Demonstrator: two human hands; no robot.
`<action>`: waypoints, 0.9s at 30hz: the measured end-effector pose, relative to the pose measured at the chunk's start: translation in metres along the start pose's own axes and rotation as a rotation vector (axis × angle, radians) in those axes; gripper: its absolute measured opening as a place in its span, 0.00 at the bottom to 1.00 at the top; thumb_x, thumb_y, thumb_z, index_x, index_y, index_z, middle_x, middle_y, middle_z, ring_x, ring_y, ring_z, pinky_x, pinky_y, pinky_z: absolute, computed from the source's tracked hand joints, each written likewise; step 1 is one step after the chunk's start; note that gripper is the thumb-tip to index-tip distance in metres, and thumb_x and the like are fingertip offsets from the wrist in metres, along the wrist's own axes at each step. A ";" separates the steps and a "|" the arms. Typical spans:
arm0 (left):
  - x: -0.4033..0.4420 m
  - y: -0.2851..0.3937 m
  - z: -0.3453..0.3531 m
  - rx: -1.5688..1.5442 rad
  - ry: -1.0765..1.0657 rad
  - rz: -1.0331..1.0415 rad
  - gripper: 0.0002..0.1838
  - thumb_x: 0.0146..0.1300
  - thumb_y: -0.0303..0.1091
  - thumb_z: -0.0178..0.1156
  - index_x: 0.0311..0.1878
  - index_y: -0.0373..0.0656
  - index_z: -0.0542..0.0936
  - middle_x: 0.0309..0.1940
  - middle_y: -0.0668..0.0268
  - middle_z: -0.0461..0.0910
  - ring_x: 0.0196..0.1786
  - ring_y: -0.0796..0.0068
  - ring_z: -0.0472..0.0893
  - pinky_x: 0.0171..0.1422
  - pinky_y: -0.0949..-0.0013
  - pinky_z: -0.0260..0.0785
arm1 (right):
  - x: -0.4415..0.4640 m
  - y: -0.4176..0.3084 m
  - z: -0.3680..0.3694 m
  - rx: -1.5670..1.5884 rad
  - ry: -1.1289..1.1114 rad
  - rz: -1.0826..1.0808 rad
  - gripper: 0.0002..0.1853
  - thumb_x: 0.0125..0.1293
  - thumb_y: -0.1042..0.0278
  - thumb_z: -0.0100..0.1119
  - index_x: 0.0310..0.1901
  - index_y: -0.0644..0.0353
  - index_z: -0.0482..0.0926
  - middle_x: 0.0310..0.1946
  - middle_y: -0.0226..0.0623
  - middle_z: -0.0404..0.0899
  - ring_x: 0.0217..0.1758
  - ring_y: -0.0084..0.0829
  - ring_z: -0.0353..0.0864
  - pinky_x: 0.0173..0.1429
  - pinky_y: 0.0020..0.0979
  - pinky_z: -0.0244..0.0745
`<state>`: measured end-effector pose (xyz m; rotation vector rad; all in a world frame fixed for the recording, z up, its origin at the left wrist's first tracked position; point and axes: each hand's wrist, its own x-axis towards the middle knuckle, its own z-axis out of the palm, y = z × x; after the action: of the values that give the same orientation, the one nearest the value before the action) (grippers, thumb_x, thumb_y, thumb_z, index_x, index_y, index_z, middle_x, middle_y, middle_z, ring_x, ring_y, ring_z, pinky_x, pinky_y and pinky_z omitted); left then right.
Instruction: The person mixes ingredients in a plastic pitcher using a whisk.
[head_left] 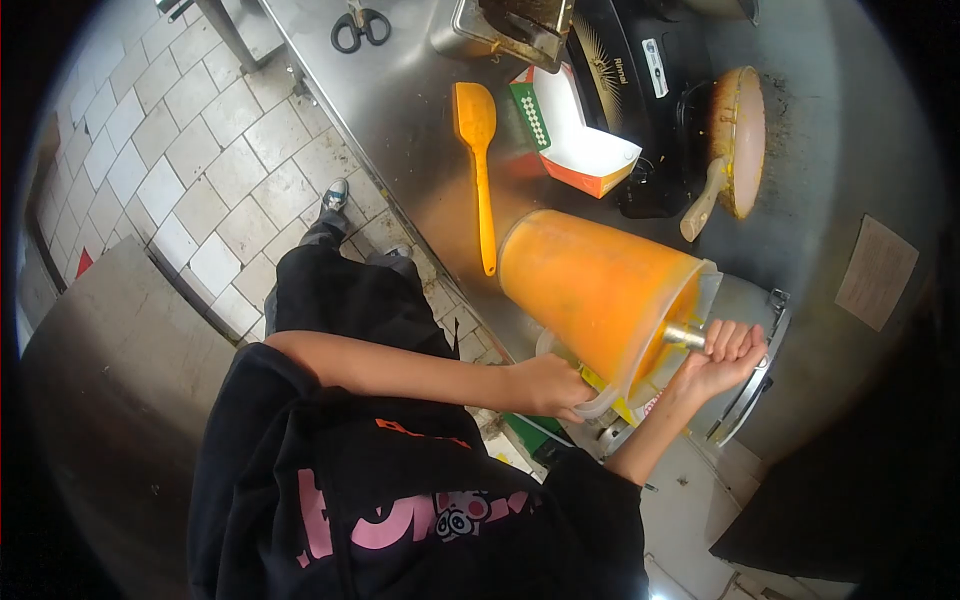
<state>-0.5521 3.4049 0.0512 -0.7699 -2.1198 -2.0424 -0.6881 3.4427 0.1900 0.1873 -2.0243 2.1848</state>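
Note:
A large translucent pitcher [600, 285] full of something orange stands at the steel counter's near edge; the wide lens makes it look slanted. My left hand [550, 387] is closed around the pitcher's handle [597, 405], just below the rim. My right hand [728, 358] grips a metal-handled tool [684, 336] that reaches down into the pitcher. The tool's working end is hidden inside, so I cannot tell its kind. An orange spatula [478, 150] lies on the counter beyond the pitcher.
Behind the spatula sit a paper food tray [590, 155], a metal container [505, 30] and black scissors [360, 28]. A pan [745, 140] with a wooden handle is near the black stove [640, 60]. A lidded metal vessel [755, 300] stands beside the pitcher.

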 end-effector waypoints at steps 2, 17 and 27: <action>0.001 0.000 0.000 0.013 0.005 -0.005 0.16 0.48 0.44 0.58 0.29 0.39 0.73 0.21 0.56 0.75 0.28 0.55 0.77 0.32 0.58 0.68 | 0.007 -0.005 0.008 -0.040 0.009 -0.038 0.14 0.62 0.68 0.38 0.18 0.53 0.56 0.07 0.21 0.44 0.09 0.15 0.41 0.12 0.18 0.41; 0.001 0.002 -0.001 0.042 0.045 0.026 0.17 0.48 0.46 0.58 0.26 0.39 0.73 0.17 0.55 0.74 0.26 0.55 0.76 0.30 0.59 0.68 | -0.011 -0.009 -0.005 -0.142 0.103 -0.202 0.21 0.58 0.69 0.41 0.11 0.47 0.47 0.06 0.21 0.43 0.08 0.16 0.41 0.14 0.19 0.40; -0.002 -0.002 0.003 0.053 0.072 0.027 0.18 0.48 0.46 0.58 0.26 0.37 0.73 0.19 0.54 0.74 0.27 0.54 0.76 0.31 0.59 0.68 | -0.004 -0.030 -0.011 -0.095 0.059 -0.120 0.19 0.59 0.69 0.43 0.13 0.50 0.51 0.06 0.21 0.45 0.08 0.16 0.40 0.13 0.19 0.38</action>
<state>-0.5506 3.4069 0.0483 -0.7024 -2.1036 -1.9615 -0.6776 3.4558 0.2178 0.2234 -2.0244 1.9946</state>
